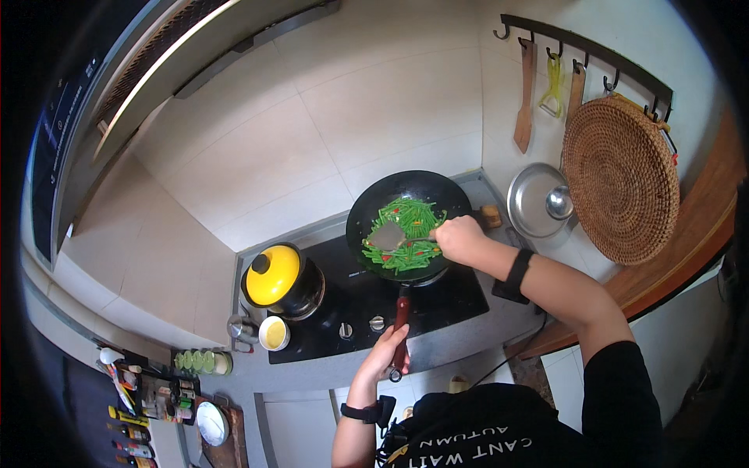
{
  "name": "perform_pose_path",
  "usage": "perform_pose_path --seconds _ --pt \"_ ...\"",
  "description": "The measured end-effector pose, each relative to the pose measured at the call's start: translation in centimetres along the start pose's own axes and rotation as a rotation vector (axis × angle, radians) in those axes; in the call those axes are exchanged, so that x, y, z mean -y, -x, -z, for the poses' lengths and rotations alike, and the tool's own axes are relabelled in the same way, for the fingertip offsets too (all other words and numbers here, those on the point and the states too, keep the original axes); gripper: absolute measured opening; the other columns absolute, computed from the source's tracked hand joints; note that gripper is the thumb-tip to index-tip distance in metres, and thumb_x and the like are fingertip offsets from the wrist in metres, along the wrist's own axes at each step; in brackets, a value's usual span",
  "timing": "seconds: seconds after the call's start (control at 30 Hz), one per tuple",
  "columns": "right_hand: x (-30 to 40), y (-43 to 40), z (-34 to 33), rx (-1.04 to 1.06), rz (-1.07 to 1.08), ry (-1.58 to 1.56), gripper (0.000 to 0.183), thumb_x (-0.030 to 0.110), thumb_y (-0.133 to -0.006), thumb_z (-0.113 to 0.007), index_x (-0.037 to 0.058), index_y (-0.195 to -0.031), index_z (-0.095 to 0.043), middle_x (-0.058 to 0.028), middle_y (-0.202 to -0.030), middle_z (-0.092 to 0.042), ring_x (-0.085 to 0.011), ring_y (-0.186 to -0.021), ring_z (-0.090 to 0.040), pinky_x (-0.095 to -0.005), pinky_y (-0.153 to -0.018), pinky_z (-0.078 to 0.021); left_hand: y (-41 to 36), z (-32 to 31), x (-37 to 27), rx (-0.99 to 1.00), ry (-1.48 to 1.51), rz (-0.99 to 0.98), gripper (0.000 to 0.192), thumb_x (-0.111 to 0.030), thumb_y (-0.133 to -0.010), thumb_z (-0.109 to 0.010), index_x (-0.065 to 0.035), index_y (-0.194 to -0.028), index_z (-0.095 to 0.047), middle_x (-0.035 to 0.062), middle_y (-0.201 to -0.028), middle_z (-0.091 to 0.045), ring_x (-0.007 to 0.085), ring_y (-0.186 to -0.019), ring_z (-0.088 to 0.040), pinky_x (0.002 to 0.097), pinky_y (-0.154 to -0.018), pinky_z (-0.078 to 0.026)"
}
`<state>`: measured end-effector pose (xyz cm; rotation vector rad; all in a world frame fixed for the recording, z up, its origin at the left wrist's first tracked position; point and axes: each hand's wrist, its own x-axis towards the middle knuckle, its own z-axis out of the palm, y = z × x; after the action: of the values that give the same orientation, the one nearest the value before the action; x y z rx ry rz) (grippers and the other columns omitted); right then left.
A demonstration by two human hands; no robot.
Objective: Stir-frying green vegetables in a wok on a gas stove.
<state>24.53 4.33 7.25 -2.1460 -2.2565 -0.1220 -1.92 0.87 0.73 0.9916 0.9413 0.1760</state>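
A black wok (363, 213) sits on the right burner of a black glass hob (327, 324). Inside it lie chopped green stalks (412, 213), probably green beans or garlic stems, mixed with bits of red pepper. My left hand (391, 350) grips the wok's reddish-brown handle (402, 313), which points toward me. Over the wok's right side, my right hand (459, 238) is closed around a metal spatula (388, 236). The spatula's broad blade is above or on the stalks near the wok's middle; whether it touches them is hard to tell.
A black pot with a yellow lid (272, 275) stands on the left burner, with a white bowl of yellowish contents (274, 333) in front. Several green-lidded jars (205, 361) line the left counter. On the right wall hang a wooden spatula (525, 99) and a woven tray (623, 178). A range hood (158, 70) overhangs the upper left.
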Motion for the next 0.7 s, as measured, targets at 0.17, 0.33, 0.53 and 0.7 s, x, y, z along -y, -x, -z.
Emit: perform_pose_path --seconds 0.17,0.33,0.53,0.7 --pt "0.5 2.8 -0.6 0.060 -0.011 -0.047 0.013 0.012 -0.069 -0.053 0.0086 -0.073 -0.065 -0.0110 -0.069 -0.064 -0.0264 -0.066 -0.064 -0.0365 -0.057 -0.0504 -0.3 0.5 0.4 -0.004 0.014 -0.001 0.033 -0.037 -0.089 -0.047 -0.0095 -0.102 -0.035 0.0068 -0.051 -0.050 0.0182 -0.036 -0.049 0.0275 -0.034 -0.042" --pt "-0.2 3.6 0.5 -0.023 -0.020 -0.002 0.012 0.012 -0.071 -0.053 0.0092 -0.070 -0.065 -0.0104 -0.068 -0.064 -0.0257 -0.066 -0.064 -0.0361 -0.056 -0.0505 -0.8 0.6 0.5 0.000 -0.003 0.004 0.034 -0.039 -0.089 -0.047 -0.0100 -0.102 -0.035 0.0078 -0.052 -0.051 0.0189 -0.036 -0.050 0.0283 -0.034 -0.043" --pt "-0.9 5.6 2.2 0.056 -0.137 0.156 0.013 0.011 -0.071 -0.055 0.0094 -0.068 -0.067 -0.0091 -0.070 -0.066 -0.0226 -0.067 -0.065 -0.0327 -0.056 -0.0502 -0.7 0.6 0.6 0.009 0.008 -0.015 0.035 -0.039 -0.088 -0.047 -0.0094 -0.101 -0.034 0.0080 -0.052 -0.051 0.0189 -0.036 -0.050 0.0286 -0.034 -0.043" --pt "-0.6 5.1 3.9 0.076 -0.077 0.201 0.013 0.011 -0.071 -0.055 0.0087 -0.068 -0.067 -0.0092 -0.071 -0.066 -0.0226 -0.068 -0.065 -0.0331 -0.057 -0.0505 -0.7 0.5 0.6 0.008 0.011 0.001 0.037 -0.040 -0.088 -0.048 -0.0091 -0.102 -0.034 0.0073 -0.053 -0.050 0.0185 -0.037 -0.050 0.0287 -0.034 -0.044"
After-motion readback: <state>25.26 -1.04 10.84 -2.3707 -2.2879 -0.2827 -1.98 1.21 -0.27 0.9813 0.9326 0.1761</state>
